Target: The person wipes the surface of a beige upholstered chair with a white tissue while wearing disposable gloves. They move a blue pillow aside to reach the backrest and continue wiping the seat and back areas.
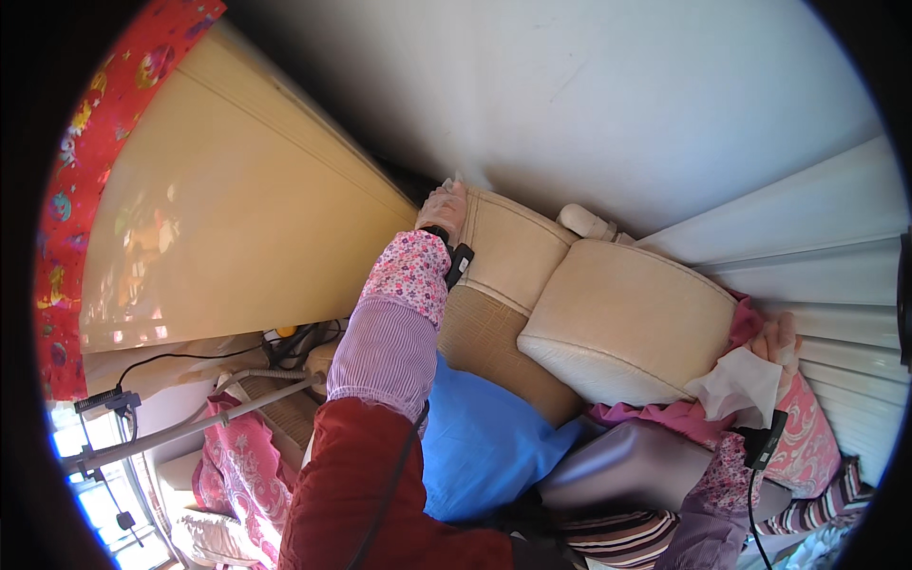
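My left hand (443, 206), in a thin clear glove, reaches to the far end of a cream sofa cushion (519, 239), near the wall. Its fingertips are on something thin and whitish, too small to make out. At the right, my right hand (780, 349) holds a white cloth or tissue (741, 381) beside a second cream cushion (630, 317). Pink patterned fabric (809, 438) lies below that hand. A black device is strapped to each wrist. Between the arms lie a blue fabric item (484, 442) and a shiny mauve cushion (634, 467).
A glossy yellow panel (249, 192) with a red patterned border (60, 285) stands at the left. Behind the cushions is a pale wall (570, 85), with white ridged panelling (833, 313) at right. A metal bar (192, 427) and cables cross the lower left.
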`<state>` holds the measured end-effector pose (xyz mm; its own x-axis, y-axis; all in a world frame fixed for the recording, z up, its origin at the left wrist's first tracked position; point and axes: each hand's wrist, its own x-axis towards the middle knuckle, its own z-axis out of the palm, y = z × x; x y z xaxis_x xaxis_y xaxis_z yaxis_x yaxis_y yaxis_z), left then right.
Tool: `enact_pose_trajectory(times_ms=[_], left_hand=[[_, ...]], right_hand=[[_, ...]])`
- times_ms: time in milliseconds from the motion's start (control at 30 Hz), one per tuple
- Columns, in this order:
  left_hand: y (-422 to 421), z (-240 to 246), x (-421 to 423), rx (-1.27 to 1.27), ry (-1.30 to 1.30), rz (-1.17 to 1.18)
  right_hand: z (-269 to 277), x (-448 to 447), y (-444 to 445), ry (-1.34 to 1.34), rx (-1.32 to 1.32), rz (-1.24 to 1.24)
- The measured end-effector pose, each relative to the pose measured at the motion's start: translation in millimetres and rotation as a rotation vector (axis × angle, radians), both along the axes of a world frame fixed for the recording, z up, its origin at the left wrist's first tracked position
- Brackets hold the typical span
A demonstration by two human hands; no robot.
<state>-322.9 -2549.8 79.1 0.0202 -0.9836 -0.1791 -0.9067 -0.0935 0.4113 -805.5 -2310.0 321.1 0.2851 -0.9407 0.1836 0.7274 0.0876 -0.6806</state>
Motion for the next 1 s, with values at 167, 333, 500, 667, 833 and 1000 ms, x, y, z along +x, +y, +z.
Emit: enact_pose_trajectory(times_ms=[167, 333, 500, 667, 833, 1000], left_hand=[[17, 20, -32, -0.159, -0.122, -0.096], [66, 67, -75, -0.355, -0.079, -0.486], [110, 83, -99, -0.330, -0.071, -0.875], [102, 68, -112, -0.296, -0.096, -0.731], [77, 78, -144, -0.170, -0.224, -0.432], [75, 92, -149, -0.117, -0.290, -0.589]], right_hand=[[4, 5, 3, 0.061, 0.024, -0.074], [10, 8, -1, 0.100, 0.012, -0.039], [11, 10, -2, 0.127, 0.012, -0.049], [7, 8, 4, 0.061, 0.104, -0.139], [6, 8, 3, 0.042, 0.076, -0.126], [9, 10, -4, 0.039, 0.046, -0.021]])
